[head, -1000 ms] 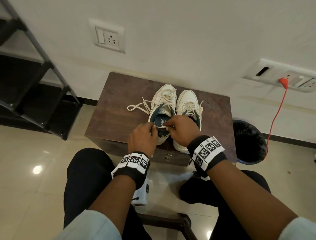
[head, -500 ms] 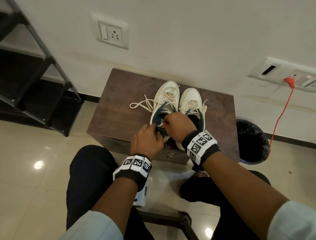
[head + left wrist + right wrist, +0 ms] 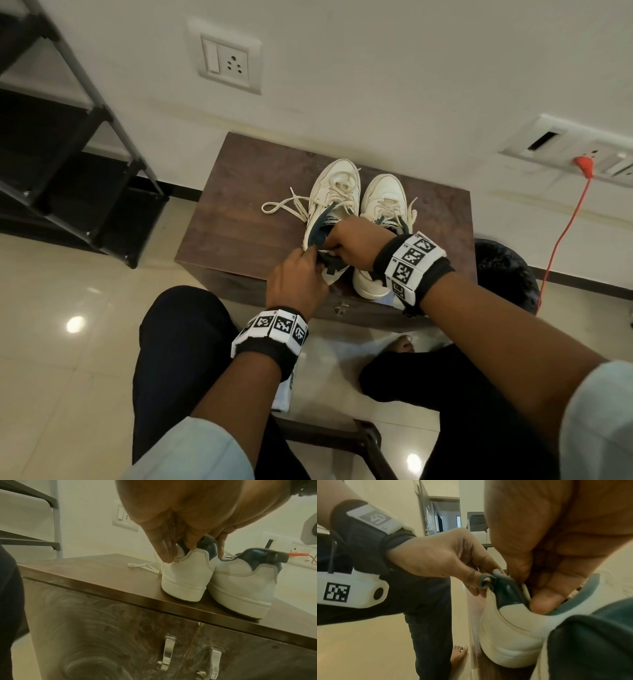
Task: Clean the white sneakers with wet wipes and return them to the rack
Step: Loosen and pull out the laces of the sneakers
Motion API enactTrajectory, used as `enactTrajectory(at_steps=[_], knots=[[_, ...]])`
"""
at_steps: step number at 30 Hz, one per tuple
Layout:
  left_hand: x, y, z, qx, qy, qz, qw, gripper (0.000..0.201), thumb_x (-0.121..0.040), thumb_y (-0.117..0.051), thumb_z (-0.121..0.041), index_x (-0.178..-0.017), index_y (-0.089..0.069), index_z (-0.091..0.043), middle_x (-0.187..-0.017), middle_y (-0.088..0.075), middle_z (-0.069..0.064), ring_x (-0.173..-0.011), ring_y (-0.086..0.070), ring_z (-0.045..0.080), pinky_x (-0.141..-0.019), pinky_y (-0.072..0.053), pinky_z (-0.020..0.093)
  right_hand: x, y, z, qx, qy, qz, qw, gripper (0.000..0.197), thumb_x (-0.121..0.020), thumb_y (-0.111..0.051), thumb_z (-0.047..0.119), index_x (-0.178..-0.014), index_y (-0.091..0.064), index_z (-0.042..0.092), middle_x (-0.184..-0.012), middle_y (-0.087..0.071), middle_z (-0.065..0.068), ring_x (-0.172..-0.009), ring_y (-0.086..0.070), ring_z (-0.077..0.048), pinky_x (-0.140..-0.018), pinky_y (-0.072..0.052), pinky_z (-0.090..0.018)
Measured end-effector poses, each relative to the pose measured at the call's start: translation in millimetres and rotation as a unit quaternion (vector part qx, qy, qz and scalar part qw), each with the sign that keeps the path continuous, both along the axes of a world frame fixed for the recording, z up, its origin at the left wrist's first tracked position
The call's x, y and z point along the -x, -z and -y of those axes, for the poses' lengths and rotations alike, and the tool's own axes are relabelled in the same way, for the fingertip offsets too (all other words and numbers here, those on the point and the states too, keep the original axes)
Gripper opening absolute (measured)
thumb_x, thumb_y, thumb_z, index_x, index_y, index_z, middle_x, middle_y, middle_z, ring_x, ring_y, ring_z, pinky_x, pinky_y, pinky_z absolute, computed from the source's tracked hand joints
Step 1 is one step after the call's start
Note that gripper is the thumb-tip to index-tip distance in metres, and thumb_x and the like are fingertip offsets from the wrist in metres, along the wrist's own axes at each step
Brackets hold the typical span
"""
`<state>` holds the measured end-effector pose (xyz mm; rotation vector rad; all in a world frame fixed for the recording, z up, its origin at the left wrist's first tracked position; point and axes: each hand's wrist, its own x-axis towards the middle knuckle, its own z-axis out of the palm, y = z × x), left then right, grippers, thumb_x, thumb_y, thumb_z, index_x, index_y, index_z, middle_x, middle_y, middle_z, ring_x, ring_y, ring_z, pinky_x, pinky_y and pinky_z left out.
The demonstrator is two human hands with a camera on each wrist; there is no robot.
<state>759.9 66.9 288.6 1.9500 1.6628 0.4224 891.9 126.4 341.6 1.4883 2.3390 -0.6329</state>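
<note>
Against a pale wall stands a low brown cabinet (image 3: pixel 239 219), and on its top the two white sneakers sit side by side, toes toward the wall and heels at the near edge. Both hands work on the left sneaker (image 3: pixel 330 202). The left hand (image 3: pixel 296 279) pinches the dark collar at the heel, fingers curled over it, thumb on the outer side. The right hand (image 3: pixel 356 241) grips the same heel from the other side, its fingers reaching into the opening. The right sneaker (image 3: pixel 382 202) touches its partner and no hand holds it.

From the head view the heel is mostly covered by the hands. The left wrist view shows what is hidden there — the white heel (image 3: pixel 187 577) stands slightly lifted at the cabinet edge, and a loose lace (image 3: pixel 142 565) lies on the wood beside it. The right wrist view shows the left thumb and finger squeezing the grey heel tab (image 3: pixel 485 580), and the right fingertips (image 3: pixel 544 601) inside the shoe. A black rack (image 3: pixel 58 164) stands at the left on the floor.
</note>
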Motion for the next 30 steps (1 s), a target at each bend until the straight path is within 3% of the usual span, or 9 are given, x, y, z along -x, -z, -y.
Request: enactTrajectory(at_steps=[3,12,16,22,27,30], knots=[[0,2,0,-0.001,0.0,0.001,1.0,0.018,-0.088,-0.051,-0.02,-0.102,-0.059,-0.012,-0.094,-0.06,0.01,-0.082,-0.061,0.033,-0.071,-0.051,0.043,5,5,1,-0.011,0.001,0.019,1.0,0.023,-0.089,-0.052,0.012,-0.099,-0.072,0.017,-0.088,-0.068,-0.006,-0.078,-0.06,-0.022,-0.069,-0.047,-0.028],[0,5,-2,-0.013,-0.005,0.005,1.0,0.018,-0.089,-0.051,-0.021,-0.102,-0.06,-0.013,-0.093,-0.06,0.01,-0.08,-0.06,0.034,-0.067,-0.048,0.039,14,14,-10,0.023,0.037,0.039,0.998,0.022,-0.088,-0.054,0.019,-0.097,-0.072,0.013,-0.089,-0.069,-0.009,-0.074,-0.057,-0.021,-0.069,-0.049,-0.029],[1,5,-2,-0.01,-0.003,0.0,1.0,0.02,-0.09,-0.048,-0.023,-0.104,-0.059,-0.013,-0.095,-0.061,0.009,-0.083,-0.06,0.033,-0.068,-0.047,0.039,16,16,-16,0.04,0.072,0.025,0.996,0.02,-0.085,-0.057,0.023,-0.089,-0.073,0.01,-0.08,-0.065,-0.008,-0.07,-0.054,-0.02,-0.064,-0.041,-0.026],[3,1,-3,-0.001,0.004,-0.001,1.0,0.02,-0.09,-0.05,-0.024,-0.105,-0.058,-0.014,-0.096,-0.06,0.009,-0.085,-0.06,0.032,-0.069,-0.044,0.037,25,20,-21,0.042,0.09,0.054,0.994,0.014,-0.083,-0.06,0.019,-0.079,-0.067,0.008,-0.068,-0.054,-0.005,-0.067,-0.054,-0.024,-0.064,-0.045,-0.029],[3,0,-3,-0.001,0.002,0.01,1.0,0.02,-0.089,-0.052,-0.021,-0.106,-0.059,-0.015,-0.096,-0.061,0.008,-0.087,-0.06,0.032,-0.072,-0.048,0.038,20,23,-20,0.081,0.1,0.027,0.991,0.018,-0.085,-0.057,0.015,-0.087,-0.072,0.006,-0.085,-0.067,-0.012,-0.079,-0.061,-0.026,-0.072,-0.051,-0.033],[3,3,-4,-0.005,-0.002,0.018,1.0,0.019,-0.09,-0.051,-0.02,-0.104,-0.06,-0.013,-0.095,-0.061,0.009,-0.086,-0.06,0.032,-0.072,-0.05,0.04,19,25,-16,0.095,0.122,0.022,0.988,0.023,-0.089,-0.049,0.013,-0.094,-0.069,0.002,-0.098,-0.067,-0.015,-0.086,-0.06,-0.027,-0.077,-0.049,-0.033]])
